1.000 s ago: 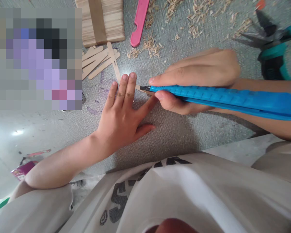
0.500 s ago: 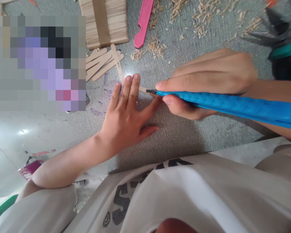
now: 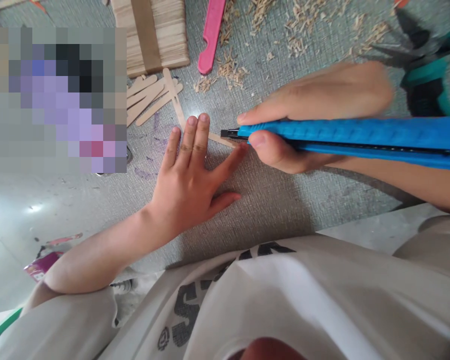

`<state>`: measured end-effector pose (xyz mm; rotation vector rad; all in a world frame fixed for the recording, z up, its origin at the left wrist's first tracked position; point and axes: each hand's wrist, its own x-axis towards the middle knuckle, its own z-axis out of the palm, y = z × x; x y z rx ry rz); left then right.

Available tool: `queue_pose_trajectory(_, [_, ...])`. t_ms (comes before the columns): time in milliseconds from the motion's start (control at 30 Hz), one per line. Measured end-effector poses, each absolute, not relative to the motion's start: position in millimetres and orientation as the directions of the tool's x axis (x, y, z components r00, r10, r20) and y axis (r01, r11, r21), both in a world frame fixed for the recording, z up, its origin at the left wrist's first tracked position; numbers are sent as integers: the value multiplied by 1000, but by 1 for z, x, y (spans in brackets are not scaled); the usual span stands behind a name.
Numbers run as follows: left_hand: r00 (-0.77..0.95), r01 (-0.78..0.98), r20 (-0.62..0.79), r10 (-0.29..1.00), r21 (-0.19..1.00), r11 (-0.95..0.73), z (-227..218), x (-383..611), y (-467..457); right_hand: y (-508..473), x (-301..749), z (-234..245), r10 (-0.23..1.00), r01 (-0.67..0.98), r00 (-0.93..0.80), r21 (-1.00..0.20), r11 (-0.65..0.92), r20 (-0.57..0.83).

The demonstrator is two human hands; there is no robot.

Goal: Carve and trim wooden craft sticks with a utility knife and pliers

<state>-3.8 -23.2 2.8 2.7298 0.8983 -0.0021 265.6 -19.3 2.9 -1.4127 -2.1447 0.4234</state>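
My left hand [image 3: 189, 170] lies spread over the grey table, its fingers pressing on a popsicle stick [image 3: 223, 140] that shows between the middle finger and the index fingertip. Another popsicle stick [image 3: 175, 98] with a small slot in it reaches up from beneath those fingers. In my right hand [image 3: 315, 105] is a blue utility knife [image 3: 345, 137], gripped between thumb and fingers. Its short dark blade points left, just above the pressed stick; whether blade and wood touch I cannot tell.
Several loose popsicle sticks [image 3: 146, 97] lie beside a banded bundle of sticks [image 3: 172, 35]. A pink cutter handle [image 3: 212, 37] rests among wood shavings [image 3: 230, 72]. Pliers with teal grips [image 3: 423, 77] are at the far right. The upper left is blurred out by blocks.
The knife has tilted and lifted slightly, so its blade is off the stick's far end and more of the stick shows. My left hand stays spread on the stick.
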Motion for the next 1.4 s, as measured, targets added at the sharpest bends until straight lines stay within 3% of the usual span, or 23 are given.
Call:
queue_pose_trajectory(100, [808,581,-79,583,262,-770,2,-4,-23,-19,269,-2,820,707,-408,-429,562,402])
queue_pose_trajectory(333, [805,587,-84,587,255,-768,4,-2,-23,-18,277,-5,751,650,-482,-390,652,451])
queue_pose_trajectory(700, [800,587,-58,597,275,-761,2,-2,-25,-17,267,12,861,757,-449,-412,508,238])
queue_pose_trajectory(1067, [794,594,-34,607,251,-764,4,-2,-24,-5,266,15,625,604,-557,-250,757,547])
queue_pose_trajectory(1167, [798,589,-36,602,265,-764,4,-3,-23,-6,272,12,570,570,-595,-203,796,566])
queue_pose_trajectory(1300, [797,589,-38,603,270,-761,5,-3,-23,-8,279,8,580,578,-607,-200,791,543])
queue_pose_trajectory(1400, [795,589,-12,606,251,-768,5,-2,-24,-10,279,12,730,684,-591,-268,679,343])
